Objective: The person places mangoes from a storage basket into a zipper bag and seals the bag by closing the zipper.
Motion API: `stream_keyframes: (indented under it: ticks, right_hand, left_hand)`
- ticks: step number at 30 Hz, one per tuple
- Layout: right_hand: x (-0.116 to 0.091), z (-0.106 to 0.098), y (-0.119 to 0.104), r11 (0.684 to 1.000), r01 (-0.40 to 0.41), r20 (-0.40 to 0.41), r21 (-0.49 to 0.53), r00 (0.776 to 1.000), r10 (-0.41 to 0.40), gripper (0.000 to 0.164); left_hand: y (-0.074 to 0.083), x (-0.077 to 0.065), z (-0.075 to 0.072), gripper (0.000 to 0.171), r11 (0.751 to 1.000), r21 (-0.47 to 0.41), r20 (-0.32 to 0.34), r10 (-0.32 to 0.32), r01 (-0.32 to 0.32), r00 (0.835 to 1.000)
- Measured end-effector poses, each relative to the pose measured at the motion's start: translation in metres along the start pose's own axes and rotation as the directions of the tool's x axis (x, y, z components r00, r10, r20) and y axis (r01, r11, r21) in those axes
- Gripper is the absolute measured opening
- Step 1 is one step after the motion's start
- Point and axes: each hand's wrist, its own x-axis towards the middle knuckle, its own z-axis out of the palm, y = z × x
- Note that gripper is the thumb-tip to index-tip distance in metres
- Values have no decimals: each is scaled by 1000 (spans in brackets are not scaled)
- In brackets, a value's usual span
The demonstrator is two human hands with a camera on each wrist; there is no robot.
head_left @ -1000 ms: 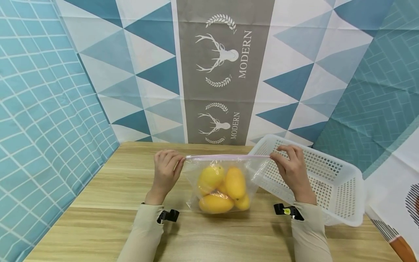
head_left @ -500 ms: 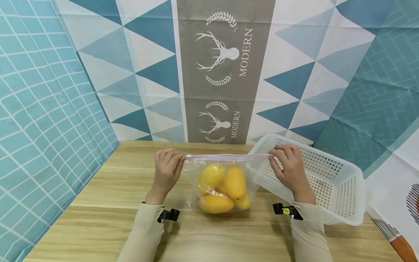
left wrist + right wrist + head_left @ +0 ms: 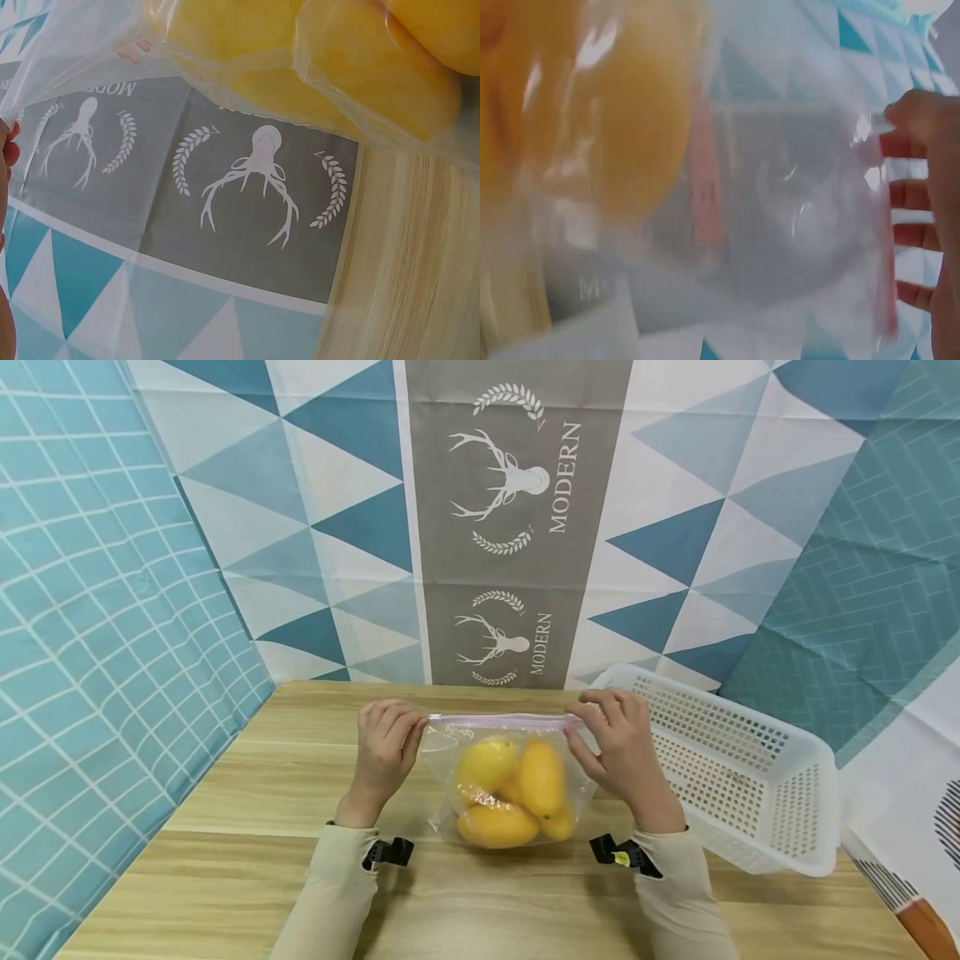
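A clear zip bag [image 3: 438, 756] stands on the table with several yellow mangoes [image 3: 497, 825] inside. Its pink zip strip [image 3: 498, 721] runs along the top, a small white slider [image 3: 435, 717] at the left end. My left hand [image 3: 384, 750] pinches the bag's top left corner beside that slider. Along the strip, toward its right side, my right hand [image 3: 617, 743] pinches the zip between thumb and fingers. In the right wrist view, blurred, the fingers [image 3: 911, 195] lie at the strip's edge. The left wrist view shows mangoes [image 3: 247, 45] through the film.
A white perforated plastic basket [image 3: 813, 793] stands on the wooden table [image 3: 480, 910] to the right, close to my right forearm. Behind the table hangs a patterned cloth [image 3: 517, 560]. A blue tiled-print sheet [image 3: 112, 635] borders the left side.
My right hand has slid left along the zip strip from the bag's right corner. My left hand stays at the left corner. The mangoes have hardly moved.
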Motion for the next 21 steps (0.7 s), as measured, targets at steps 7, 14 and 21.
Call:
stream_keyframes:
  ticks: [7,14,21]
  right_hand:
    - [23,19,-35,999,17,4,36,1000,-17,34]
    - [41,40,-64,997,-11,41,79,999,8,19]
    - [52,63,-87,997,-27,47,71,999,24,18]
  left_hand:
    - [1,1,-1,25,1000,-1,-10,3,-3,1000]
    - [2,3,0,25,1000,-5,-17,14,-14,1000]
    - [3,4,-2,27,1000,-9,-28,20,-20,999]
